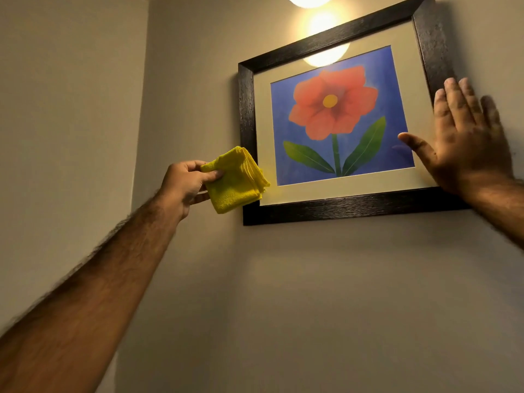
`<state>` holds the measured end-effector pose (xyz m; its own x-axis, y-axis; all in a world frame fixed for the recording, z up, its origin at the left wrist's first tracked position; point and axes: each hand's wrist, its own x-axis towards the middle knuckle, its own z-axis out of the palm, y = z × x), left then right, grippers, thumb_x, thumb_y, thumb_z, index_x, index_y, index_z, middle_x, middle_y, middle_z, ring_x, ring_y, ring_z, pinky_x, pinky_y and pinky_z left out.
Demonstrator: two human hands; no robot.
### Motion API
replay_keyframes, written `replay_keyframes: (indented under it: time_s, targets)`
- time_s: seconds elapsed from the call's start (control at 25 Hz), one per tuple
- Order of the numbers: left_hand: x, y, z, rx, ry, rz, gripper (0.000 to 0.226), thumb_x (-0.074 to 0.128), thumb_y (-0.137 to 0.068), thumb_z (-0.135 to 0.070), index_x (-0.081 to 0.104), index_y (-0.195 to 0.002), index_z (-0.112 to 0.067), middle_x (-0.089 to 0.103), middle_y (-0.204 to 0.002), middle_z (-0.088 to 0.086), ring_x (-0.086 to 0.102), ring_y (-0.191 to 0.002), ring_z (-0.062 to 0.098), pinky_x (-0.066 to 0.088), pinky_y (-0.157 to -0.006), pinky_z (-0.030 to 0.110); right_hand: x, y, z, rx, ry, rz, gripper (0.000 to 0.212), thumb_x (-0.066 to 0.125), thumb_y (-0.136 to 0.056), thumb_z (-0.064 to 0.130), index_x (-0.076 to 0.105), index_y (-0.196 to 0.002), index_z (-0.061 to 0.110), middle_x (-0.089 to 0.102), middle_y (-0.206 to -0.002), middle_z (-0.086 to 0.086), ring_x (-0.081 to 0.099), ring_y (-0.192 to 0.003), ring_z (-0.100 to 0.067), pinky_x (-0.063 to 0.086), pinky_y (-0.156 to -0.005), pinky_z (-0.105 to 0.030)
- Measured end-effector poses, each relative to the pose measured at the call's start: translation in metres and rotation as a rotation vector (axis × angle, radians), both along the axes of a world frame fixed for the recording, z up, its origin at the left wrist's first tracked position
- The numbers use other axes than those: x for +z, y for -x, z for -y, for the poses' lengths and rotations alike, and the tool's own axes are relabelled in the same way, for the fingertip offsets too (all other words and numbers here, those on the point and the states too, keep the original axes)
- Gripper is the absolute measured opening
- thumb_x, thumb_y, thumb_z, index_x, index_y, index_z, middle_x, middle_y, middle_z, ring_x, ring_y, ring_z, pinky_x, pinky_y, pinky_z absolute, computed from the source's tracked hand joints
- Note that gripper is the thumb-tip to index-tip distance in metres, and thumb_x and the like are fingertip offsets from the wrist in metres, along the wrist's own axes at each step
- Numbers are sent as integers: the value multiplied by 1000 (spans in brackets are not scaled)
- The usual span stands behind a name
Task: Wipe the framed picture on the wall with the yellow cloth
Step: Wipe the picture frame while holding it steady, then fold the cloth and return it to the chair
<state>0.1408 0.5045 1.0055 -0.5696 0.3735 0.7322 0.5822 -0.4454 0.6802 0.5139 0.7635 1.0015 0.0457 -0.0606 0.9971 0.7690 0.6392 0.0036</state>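
Observation:
A dark-framed picture [337,205] of a red flower on blue, with a cream mat, hangs on the beige wall. My left hand [184,184] grips a folded yellow cloth [236,181], which lies over the frame's lower left side and reaches the mat's edge. My right hand [465,140] rests flat and spread against the frame's right side, its thumb over the lower right of the glass and its fingers across the frame onto the wall.
A bright lamp [310,0] shines at the top above the frame and reflects in the glass. A wall corner [141,137] runs vertically left of the picture. Bare wall fills the space below the frame.

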Motion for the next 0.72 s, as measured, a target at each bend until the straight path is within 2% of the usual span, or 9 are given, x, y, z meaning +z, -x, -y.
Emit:
replay_keyframes:
  time_s: [0.12, 0.2, 0.24, 0.28, 0.32, 0.44, 0.48, 0.64, 0.72]
  targets:
    - [-25, 10, 23, 3, 29, 30, 34, 75, -86, -17, 66, -117, -9, 70, -117, 9, 68, -106, 27, 59, -77, 40, -24, 34, 43, 50, -215, 180, 84, 33, -101, 63, 27, -158, 1, 25, -168, -19, 20, -158, -32, 19, -128, -48]
    - [-42, 16, 37, -10, 37, 60, 35, 74, -86, -17, 66, -119, -9, 70, -118, 10, 68, -107, 28, 59, -76, 40, -46, 77, 91, 357, -260, 305, 69, 45, -101, 56, 50, -148, 5, 53, -152, -17, 52, -141, -30, 42, -117, -42]
    - [-50, 17, 44, -11, 38, 69, 36, 74, -86, -18, 66, -120, -9, 71, -118, 10, 68, -107, 27, 59, -74, 39, -57, 101, 119, 550, -206, 358, 60, 51, -99, 54, 63, -137, 8, 68, -135, -13, 68, -120, -26, 53, -105, -40]
    - [-62, 21, 56, -1, 42, 86, 38, 75, -86, -18, 65, -121, -9, 71, -118, 9, 69, -106, 27, 59, -74, 38, -72, 130, 147, 737, -83, 390, 54, 56, -96, 54, 71, -127, 12, 76, -117, -8, 74, -99, -19, 59, -93, -40]
    - [-72, 24, 63, 1, 43, 103, 39, 75, -85, -19, 65, -122, -10, 71, -118, 8, 69, -106, 26, 59, -74, 39, -84, 156, 170, 885, 111, 394, 55, 61, -91, 57, 72, -125, 15, 78, -110, -4, 74, -91, -14, 61, -86, -39]
    - [-108, 41, 92, 33, 66, 167, 38, 76, -85, -20, 67, -120, -11, 73, -117, 8, 70, -105, 27, 60, -81, 44, -116, 229, 217, 1259, 956, 439, 90, 74, -75, 63, 49, -147, 15, 64, -134, -3, 65, -118, -21, 58, -99, -43]
    - [-119, 48, 103, 43, 75, 191, 37, 76, -84, -20, 67, -119, -11, 73, -115, 8, 71, -104, 26, 61, -79, 43, -126, 249, 224, 1368, 1150, 460, 91, 77, -75, 58, 46, -148, 13, 61, -137, -6, 64, -121, -25, 57, -100, -44]
    - [-171, 81, 148, 79, 103, 301, 25, 79, -81, -18, 72, -104, -13, 77, -99, 4, 75, -92, 22, 61, -60, 31, -168, 315, 244, 1643, 1442, 371, 53, 80, -83, 20, 62, -128, -1, 73, -111, -13, 75, -89, -21, 64, -76, -30]
    - [-204, 103, 178, 104, 164, 375, 23, 81, -79, -16, 73, -101, -12, 78, -97, 5, 76, -90, 22, 61, -60, 30, -195, 348, 258, 1668, 1530, 387, 46, 81, -81, 11, 65, -121, -3, 74, -102, -14, 75, -73, -18, 64, -70, -28]
